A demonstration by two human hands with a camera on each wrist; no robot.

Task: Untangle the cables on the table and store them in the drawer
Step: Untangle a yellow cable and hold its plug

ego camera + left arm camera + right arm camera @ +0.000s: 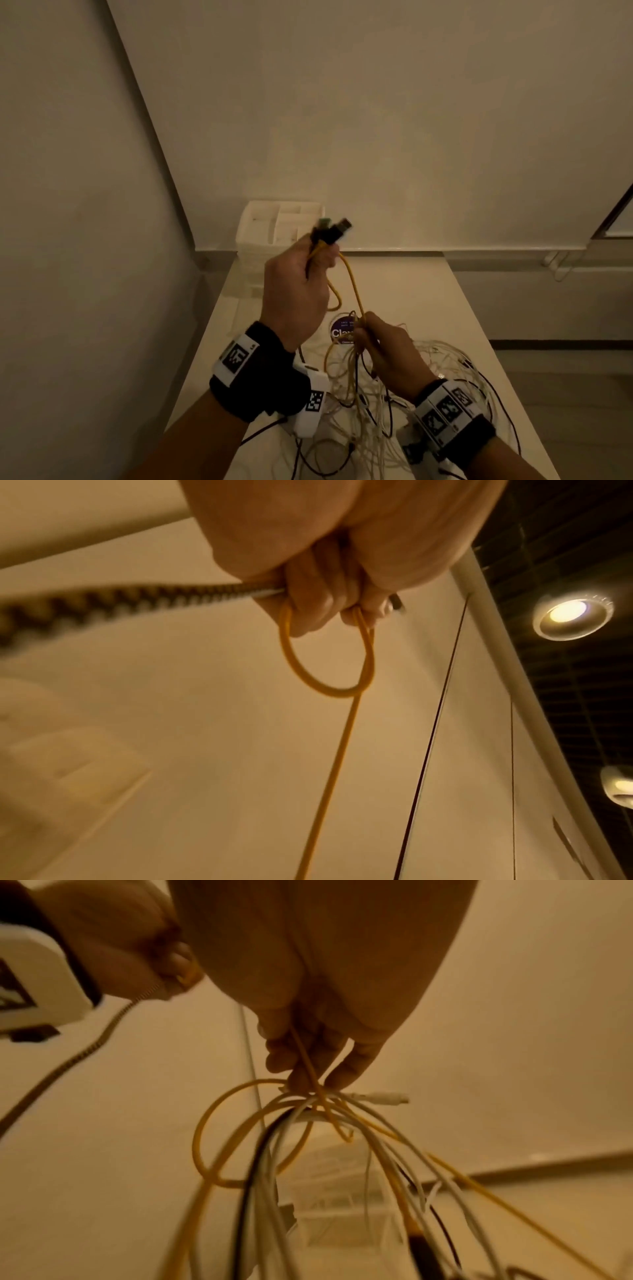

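The left hand point(294, 287) is raised above the worktop point(411, 284), its fingers point(315, 596) curled tight round a small bundle: a loop of the yellow cable point(354, 284), a braided dark cable point(103, 601) that trails off to the side, and the USB plugs point(337, 226) sticking up out of the fist. From that fist the yellow cable runs down and toward the person to the right hand point(387, 349), which is lower and nearer the tangle; its thumb and fingers point(349, 1064) pinch the yellow strand right where it enters a knot of white, black and yellow cables point(318, 1104). So the free stretch's long axis slants from upper left to lower right between the two hands, fairly taut, and the snag sits directly under the right fingertips (a white plug point(380, 1097) pokes out sideways at that very point). The rest of the cable pile point(376, 404) sprawls on the worktop beneath and around the right wrist, partly lifted by the pinch. The white drawer unit point(274, 222) stands at the far end of the worktop by the wall, beyond the left hand. My reading is that the right hand, being at the knot, has to work the strand loose while the left keeps the freed length gathered; pulling upward alone would likely tighten it.
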